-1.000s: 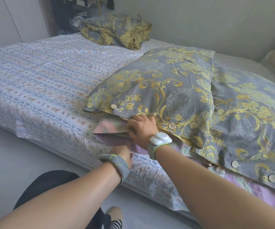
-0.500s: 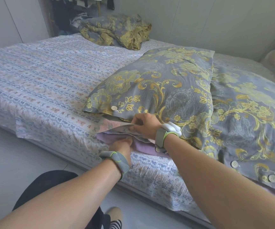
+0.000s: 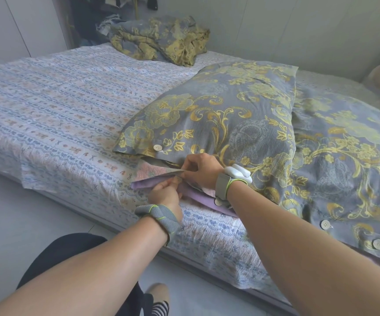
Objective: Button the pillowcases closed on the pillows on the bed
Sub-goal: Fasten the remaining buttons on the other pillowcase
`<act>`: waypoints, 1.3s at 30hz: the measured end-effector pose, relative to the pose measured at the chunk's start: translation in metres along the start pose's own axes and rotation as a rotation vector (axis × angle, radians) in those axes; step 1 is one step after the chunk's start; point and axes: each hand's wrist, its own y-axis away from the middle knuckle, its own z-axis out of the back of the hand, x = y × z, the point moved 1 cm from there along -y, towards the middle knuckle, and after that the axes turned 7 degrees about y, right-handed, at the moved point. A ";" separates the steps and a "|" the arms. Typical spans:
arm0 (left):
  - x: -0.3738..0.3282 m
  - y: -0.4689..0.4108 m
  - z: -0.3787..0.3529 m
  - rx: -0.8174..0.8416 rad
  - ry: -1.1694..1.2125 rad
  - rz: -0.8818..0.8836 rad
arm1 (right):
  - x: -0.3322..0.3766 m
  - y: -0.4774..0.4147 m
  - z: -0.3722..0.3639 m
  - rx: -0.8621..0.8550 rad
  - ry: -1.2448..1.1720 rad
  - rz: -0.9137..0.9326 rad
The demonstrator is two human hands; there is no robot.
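Pillowcase of grey cotton with gold floral scrollwork (image 3: 218,115), on the left of two pillows, centre frame; open hem facing the camera at the near edge of the bed. Right hand (image 3: 201,168) pinched on the upper hem flap, lifting it off the mattress. Left hand (image 3: 165,193) just below and touching, thumb and fingers closed on the lower lilac flap (image 3: 144,184) pulled out from the opening. Exact button or hole between the fingertips hidden; cannot tell whether one is held. Grey wristband with lime piping (image 3: 159,215) on the left wrist; grey strap carrying a white plastic device (image 3: 238,173) on the right wrist.

Round cream button (image 3: 157,147) fastened on the hem, left of the hands. Another pale button (image 3: 218,202) on the lilac flap, partly under the right wrist. Pink-patterned inner pillow fabric (image 3: 147,171) showing in the gap.

Second pillow in matching grey-and-gold case (image 3: 344,156), right of frame, overlapped by the first along its left side; two cream buttons (image 3: 325,224) on its near hem, lower right.

White bedsheet with blue and peach print bands (image 3: 59,110) across the left half. Crumpled grey-and-gold bedding (image 3: 161,39) heaped upper centre, against the wall. Dark-clothed knee (image 3: 59,252) and striped sock (image 3: 160,307) at bottom centre, on a pale floor.
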 end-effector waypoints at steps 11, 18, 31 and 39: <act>-0.007 -0.003 -0.002 -0.024 -0.013 0.046 | -0.002 -0.007 0.002 0.004 -0.093 -0.048; -0.013 0.008 -0.007 -0.074 -0.023 0.058 | -0.001 -0.012 -0.004 0.042 0.076 -0.031; -0.014 0.005 -0.014 -0.137 -0.119 0.089 | -0.004 -0.005 -0.010 -0.024 0.098 0.008; -0.020 0.000 -0.012 -0.192 -0.138 0.185 | -0.006 -0.005 -0.007 -0.045 -0.004 0.000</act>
